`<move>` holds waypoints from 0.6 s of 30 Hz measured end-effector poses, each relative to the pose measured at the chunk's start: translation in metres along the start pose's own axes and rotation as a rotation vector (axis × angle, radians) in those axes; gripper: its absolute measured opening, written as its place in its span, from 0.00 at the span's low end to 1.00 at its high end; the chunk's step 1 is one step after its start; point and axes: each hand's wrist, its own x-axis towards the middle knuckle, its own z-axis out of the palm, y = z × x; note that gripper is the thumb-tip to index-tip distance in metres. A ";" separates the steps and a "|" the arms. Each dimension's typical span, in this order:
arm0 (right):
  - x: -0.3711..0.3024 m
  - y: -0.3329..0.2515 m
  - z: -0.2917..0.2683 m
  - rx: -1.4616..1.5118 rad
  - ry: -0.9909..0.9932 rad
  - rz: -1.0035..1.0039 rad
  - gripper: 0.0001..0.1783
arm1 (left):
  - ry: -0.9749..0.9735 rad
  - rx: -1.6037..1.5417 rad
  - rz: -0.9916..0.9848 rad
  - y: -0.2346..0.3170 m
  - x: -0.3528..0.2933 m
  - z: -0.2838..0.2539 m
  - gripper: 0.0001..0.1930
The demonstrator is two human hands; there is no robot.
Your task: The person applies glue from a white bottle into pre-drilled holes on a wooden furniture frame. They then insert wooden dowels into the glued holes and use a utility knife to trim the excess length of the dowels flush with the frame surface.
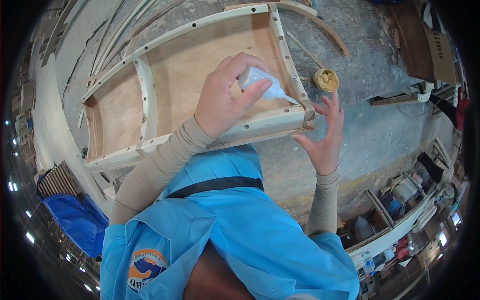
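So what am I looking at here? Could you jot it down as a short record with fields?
Left hand: holds a small white squeeze bottle, nozzle at the frame's corner
Right hand: open, fingers beside that corner
Work piece: curved wooden frame with a plywood bottom, drilled holes along the rails
Nearby: round tub of yellowish paste, thin wood strips
Surface: rough grey bench

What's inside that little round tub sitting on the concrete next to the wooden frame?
The round tub is open and holds a tan, grainy paste nearly to its rim. What lies beneath the paste surface and the tub's bottom is hidden. It stands apart from the wooden frame.
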 end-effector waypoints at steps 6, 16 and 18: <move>0.000 -0.001 0.000 0.006 -0.002 -0.004 0.64 | -0.009 -0.051 -0.011 -0.002 -0.001 0.001 0.10; 0.020 -0.005 -0.041 0.099 -0.312 -0.005 0.47 | 0.090 -0.443 -0.168 -0.007 -0.006 -0.005 0.10; 0.038 -0.010 -0.060 0.099 -0.294 -0.063 0.36 | 0.103 -0.564 -0.217 -0.011 -0.011 -0.015 0.10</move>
